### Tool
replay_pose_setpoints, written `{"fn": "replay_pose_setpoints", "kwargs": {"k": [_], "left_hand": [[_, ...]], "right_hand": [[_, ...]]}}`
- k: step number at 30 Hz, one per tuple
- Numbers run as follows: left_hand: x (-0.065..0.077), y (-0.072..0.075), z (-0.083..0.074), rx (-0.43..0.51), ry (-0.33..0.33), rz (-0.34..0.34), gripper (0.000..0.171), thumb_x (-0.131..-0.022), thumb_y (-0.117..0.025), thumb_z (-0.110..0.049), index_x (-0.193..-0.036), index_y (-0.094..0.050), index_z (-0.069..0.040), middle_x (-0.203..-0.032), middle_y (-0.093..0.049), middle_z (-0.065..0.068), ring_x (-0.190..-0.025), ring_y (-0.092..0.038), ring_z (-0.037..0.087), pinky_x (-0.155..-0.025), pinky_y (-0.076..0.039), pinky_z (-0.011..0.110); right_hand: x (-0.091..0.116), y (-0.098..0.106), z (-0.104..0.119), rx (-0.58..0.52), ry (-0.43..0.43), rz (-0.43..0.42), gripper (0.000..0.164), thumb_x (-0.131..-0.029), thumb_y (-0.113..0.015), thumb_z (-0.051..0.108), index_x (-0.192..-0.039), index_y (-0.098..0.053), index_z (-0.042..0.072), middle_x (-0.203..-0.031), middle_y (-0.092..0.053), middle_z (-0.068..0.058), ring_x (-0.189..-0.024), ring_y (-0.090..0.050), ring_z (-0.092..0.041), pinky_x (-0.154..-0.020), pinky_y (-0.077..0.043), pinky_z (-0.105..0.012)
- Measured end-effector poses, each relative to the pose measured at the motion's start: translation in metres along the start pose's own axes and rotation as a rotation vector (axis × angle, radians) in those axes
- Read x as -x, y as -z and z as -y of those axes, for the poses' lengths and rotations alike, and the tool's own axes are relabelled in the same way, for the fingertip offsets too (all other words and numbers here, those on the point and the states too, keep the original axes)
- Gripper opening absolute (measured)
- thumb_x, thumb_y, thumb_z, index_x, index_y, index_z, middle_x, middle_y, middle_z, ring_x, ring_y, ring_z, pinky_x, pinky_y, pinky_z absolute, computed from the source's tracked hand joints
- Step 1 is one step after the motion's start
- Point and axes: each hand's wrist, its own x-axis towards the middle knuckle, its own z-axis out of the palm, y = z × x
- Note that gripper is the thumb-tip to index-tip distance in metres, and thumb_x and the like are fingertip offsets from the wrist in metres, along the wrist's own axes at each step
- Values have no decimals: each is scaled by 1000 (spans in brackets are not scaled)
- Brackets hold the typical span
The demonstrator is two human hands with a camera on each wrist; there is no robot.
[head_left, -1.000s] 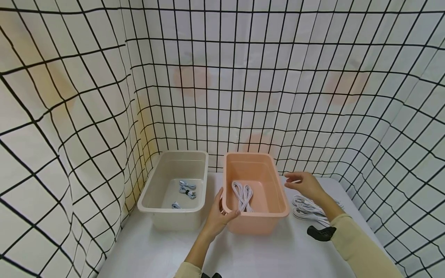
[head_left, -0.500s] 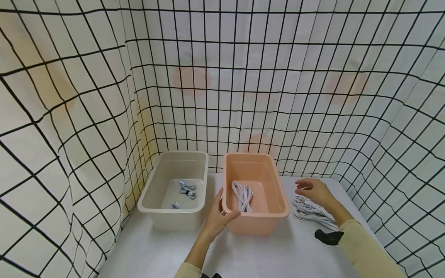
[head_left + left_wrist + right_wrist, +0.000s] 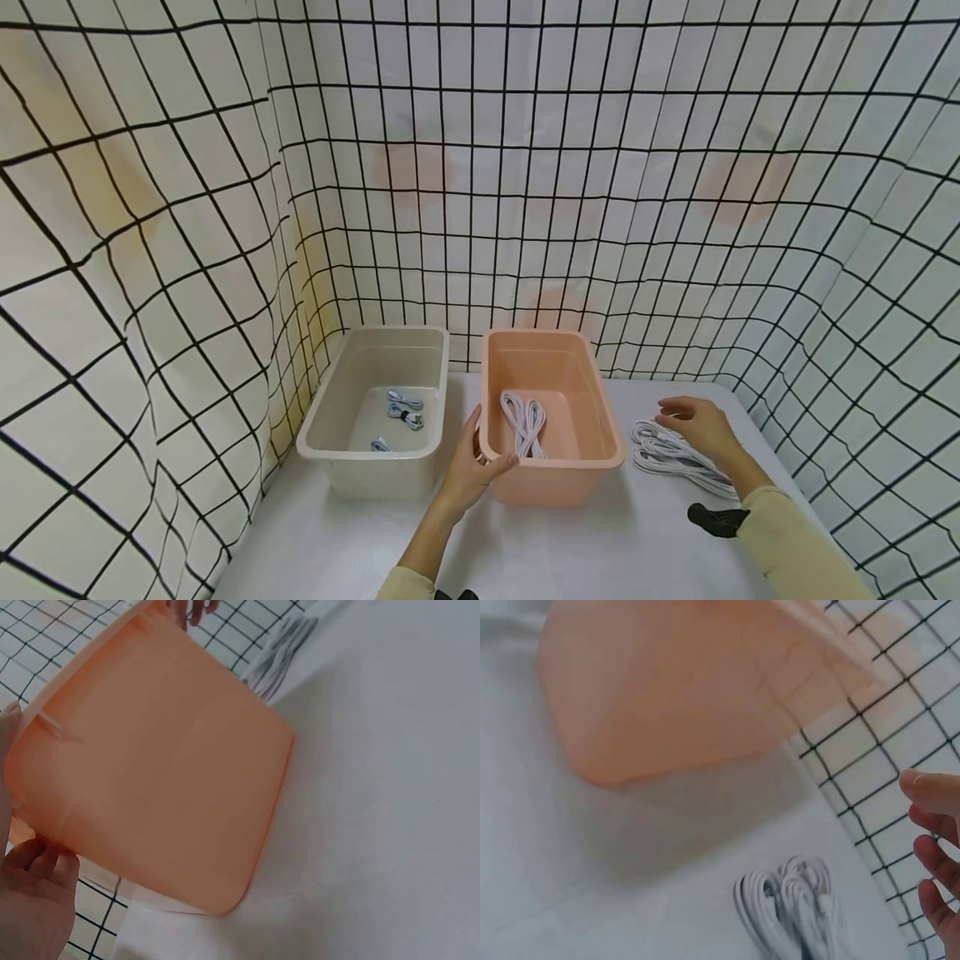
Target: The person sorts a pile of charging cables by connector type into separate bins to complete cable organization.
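My left hand (image 3: 471, 473) grips the near left corner of a peach plastic bin (image 3: 550, 483), thumb over the front rim and fingers along the side. In the left wrist view its curled fingertips press on the bin's wall (image 3: 172, 765). A folded white cable (image 3: 525, 423) lies inside the bin. To the right, my right hand (image 3: 699, 425) hovers above a pile of bundled white cables (image 3: 671, 458) on the table, its fingers loosely bent and holding nothing. The right wrist view has those cables (image 3: 791, 907) below the fingertips.
A cream plastic bin (image 3: 375, 477) stands left of the peach one, with several small bundled cables (image 3: 405, 412) in it. Both bins rest on a white table (image 3: 570, 550). Black netting (image 3: 555, 200) over pale cloth walls the back and both sides.
My right hand has moved right and slightly nearer, from beside the peach bin's right rim to above the white cable pile. The left hand and both bins have stayed put.
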Motion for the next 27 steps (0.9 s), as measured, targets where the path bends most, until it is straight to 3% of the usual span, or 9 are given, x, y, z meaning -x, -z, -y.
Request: {"fn": "replay_pose_setpoints", "kwargs": {"k": [8,15,20,24,27], "left_hand": [[-1,0,-1,7,2,-9,106,-85,-86,-15,-166,-17,-13,-158,-39,22,-134,-49,36,-110,-42,48],[0,0,-1,12,9,-7,107,-85,-87,-15,-166,-17,-12,-158,-38,22,-134,-49,36,-110,-42,49],[0,1,0,16,3,-11,107,-85,-86,-12,-166,-16,-11,-157,-39,24,-132,-50,36,-108,-45,48],[-1,2,0,30,11,-2,106,-85,-86,-13,-166,-17,-13,-158,-38,23,-133,-50,36,-109,-43,48],[-1,2,1,25,17,5,107,-85,-87,-16,-166,-17,-14,-158,-38,22,-134,-49,36,-109,-43,48]], "right_hand": [[6,-4,-25,64,-34,-47,51,-99,-73,29,-134,-62,-6,-123,-67,-26,-114,-60,-47,-90,-51,-59],[9,-5,-41,78,-82,-35,50,-98,-73,25,-134,-61,-8,-121,-67,-27,-114,-59,-48,-90,-51,-59],[17,-15,-63,102,-13,-32,41,-96,-74,17,-128,-65,-9,-114,-70,-24,-108,-64,-47,-85,-54,-56],[27,-24,-87,186,29,17,38,-93,-74,11,-124,-66,-11,-114,-70,-28,-108,-63,-50,-88,-50,-61],[33,-29,-103,285,-38,80,44,-91,-74,9,-127,-62,-12,-124,-62,-36,-114,-57,-57,-90,-46,-68]]}}
